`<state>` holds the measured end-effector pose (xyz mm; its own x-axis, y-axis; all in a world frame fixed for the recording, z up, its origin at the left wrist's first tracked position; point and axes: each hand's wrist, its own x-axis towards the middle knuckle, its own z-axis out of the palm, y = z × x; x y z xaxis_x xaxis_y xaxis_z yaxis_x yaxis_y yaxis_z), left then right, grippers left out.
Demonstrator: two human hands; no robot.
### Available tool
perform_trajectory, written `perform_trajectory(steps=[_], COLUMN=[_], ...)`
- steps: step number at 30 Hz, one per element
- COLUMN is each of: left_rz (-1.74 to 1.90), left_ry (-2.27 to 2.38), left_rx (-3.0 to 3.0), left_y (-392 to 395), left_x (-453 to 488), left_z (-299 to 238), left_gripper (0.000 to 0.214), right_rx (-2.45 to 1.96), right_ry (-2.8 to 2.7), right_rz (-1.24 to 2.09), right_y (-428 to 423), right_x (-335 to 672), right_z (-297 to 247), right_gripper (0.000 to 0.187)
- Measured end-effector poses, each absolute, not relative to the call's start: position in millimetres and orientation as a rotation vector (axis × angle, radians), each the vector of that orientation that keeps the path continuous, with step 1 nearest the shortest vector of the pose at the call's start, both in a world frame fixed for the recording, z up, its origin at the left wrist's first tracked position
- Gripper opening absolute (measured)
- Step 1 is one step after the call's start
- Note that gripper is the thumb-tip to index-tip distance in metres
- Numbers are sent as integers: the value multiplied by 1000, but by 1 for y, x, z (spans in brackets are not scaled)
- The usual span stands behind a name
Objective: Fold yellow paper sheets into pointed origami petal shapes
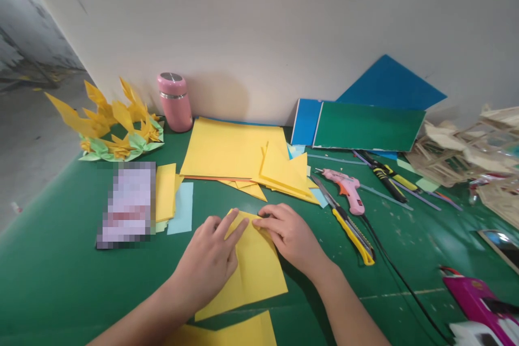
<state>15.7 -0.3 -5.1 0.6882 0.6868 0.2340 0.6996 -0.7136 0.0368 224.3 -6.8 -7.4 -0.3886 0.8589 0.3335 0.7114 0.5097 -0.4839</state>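
A yellow sheet of paper lies on the green table with a faint crease running along it. My left hand rests over its left side, index and middle fingers stretched out and spread on the top edge. At the upper right corner, my right hand has its thumb and fingers drawn together on the paper's edge. Another yellow sheet lies just below, partly cut off by the frame.
Beyond my hands are stacked yellow paper and folded pieces. To the right lie a utility knife, a pink glue gun with its cord, and pliers. A paper crown and pink flask stand back left.
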Motion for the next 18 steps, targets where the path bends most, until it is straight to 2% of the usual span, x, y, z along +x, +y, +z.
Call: perform_trajectory(steps=[10, 18], left_rz=[-324, -270], left_ry=[-1199, -1219], left_rx=[-2821, -2855], left_y=[-2, -1], left_x=[16, 18], left_z=[-6, -3], left_gripper=[53, 53], right_rx=[-1340, -1460], right_ry=[-2266, -2246], right_rz=[174, 185], right_y=[-14, -13], right_x=[213, 202], right_z=[0, -7], right_gripper=[36, 26])
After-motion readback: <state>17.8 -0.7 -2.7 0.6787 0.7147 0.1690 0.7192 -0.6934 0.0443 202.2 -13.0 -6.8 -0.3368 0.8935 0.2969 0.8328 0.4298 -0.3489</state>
